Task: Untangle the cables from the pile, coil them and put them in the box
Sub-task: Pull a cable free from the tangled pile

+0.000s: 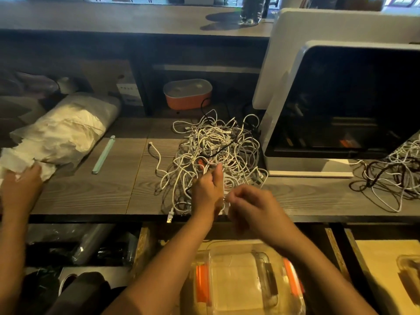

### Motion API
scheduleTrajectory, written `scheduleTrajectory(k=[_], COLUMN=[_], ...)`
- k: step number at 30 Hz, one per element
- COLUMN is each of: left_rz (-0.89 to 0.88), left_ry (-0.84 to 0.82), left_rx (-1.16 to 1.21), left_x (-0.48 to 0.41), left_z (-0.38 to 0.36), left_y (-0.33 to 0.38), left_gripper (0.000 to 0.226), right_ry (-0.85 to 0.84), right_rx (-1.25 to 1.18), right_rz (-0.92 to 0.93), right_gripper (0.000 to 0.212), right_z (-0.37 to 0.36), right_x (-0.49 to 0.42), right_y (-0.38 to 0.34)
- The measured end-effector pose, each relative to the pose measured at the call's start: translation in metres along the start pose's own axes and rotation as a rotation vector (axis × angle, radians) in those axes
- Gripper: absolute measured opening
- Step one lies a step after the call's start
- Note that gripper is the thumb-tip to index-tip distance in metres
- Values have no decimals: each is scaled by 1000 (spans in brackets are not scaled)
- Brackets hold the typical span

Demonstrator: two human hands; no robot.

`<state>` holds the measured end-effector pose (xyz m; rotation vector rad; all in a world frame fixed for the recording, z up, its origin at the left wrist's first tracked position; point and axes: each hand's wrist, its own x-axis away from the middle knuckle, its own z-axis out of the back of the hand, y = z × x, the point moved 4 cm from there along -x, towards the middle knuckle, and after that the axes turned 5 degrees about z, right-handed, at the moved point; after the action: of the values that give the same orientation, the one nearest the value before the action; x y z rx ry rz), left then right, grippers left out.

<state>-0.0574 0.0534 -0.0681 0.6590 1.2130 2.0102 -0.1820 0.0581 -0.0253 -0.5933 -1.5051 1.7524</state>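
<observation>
A tangled pile of mostly white cables [218, 146], with a black one running through it, lies on the wooden counter [91, 192]. My left hand [208, 189] is at the pile's near edge, thumb and fingers pinched on a white cable. My right hand [250, 206] is just right of it, fingers curled and pinched on the same white strand near the counter's edge. A USB plug [170, 217] hangs over the edge. The clear plastic box [241, 283] with orange latches sits below the counter, under my forearms, and looks empty.
Another person's hand [21, 185] rests on a plastic-wrapped bundle of white paper [66, 130] at the left. A mint-green stick [104, 154] lies on the counter. A white screen device [341, 105] stands at the right, with a second cable tangle [395, 176] beside it. An orange tub [187, 94] sits behind the pile.
</observation>
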Motion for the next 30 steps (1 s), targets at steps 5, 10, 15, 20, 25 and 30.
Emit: scheduleTrajectory(k=[5, 10, 15, 20, 25, 30], left_rz=[76, -33, -174, 101, 615, 939], left_ry=[-224, -264, -217, -234, -346, -483], left_rx=[80, -33, -36, 343, 998, 1070], left_x=[8, 13, 35, 41, 47, 33], left_z=[-13, -19, -19, -16, -33, -22], left_y=[4, 12, 28, 35, 29, 24], left_gripper=[46, 43, 52, 49, 51, 48], right_ry=[-266, -174, -7, 58, 354, 344], right_rx=[-670, -351, -73, -460, -428, 446], right_rz=[-123, -52, 13, -65, 38, 573], right_gripper=[50, 22, 23, 18, 7, 31], right_z=[24, 42, 54, 46, 24, 24], right_x=[-11, -21, -31, -25, -21, -18], right_y=[-3, -11, -14, 2, 29, 28])
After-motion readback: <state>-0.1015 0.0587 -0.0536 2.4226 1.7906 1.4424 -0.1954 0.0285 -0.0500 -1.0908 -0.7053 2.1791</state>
